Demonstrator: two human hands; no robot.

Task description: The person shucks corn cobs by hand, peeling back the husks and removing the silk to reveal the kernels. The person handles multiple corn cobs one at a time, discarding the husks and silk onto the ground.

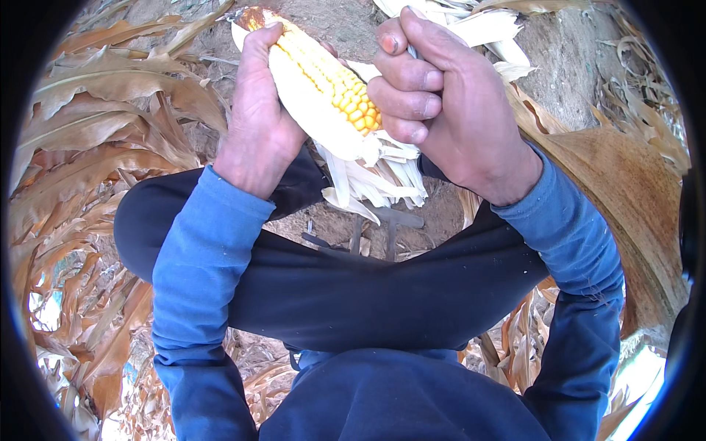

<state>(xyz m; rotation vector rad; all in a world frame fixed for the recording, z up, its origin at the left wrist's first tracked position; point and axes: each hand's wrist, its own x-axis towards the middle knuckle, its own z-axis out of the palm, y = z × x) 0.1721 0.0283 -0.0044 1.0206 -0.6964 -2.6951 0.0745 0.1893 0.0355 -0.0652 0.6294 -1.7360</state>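
Corn ear [327, 77], probably firm, light, best gripped by its husk [303, 103]: my left fingers [259, 48] wrap it; my right fingers [407, 104] curl tight, contents unclear.

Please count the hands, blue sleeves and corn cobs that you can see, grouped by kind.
Hands: 2 (left hand, right hand)
Blue sleeves: 2 (left sleeve, right sleeve)
Corn cob: 1
Total: 5

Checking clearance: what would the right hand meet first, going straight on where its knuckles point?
Probably the part-husked corn ear in the left hand, just left of the right hand; depth is unclear.
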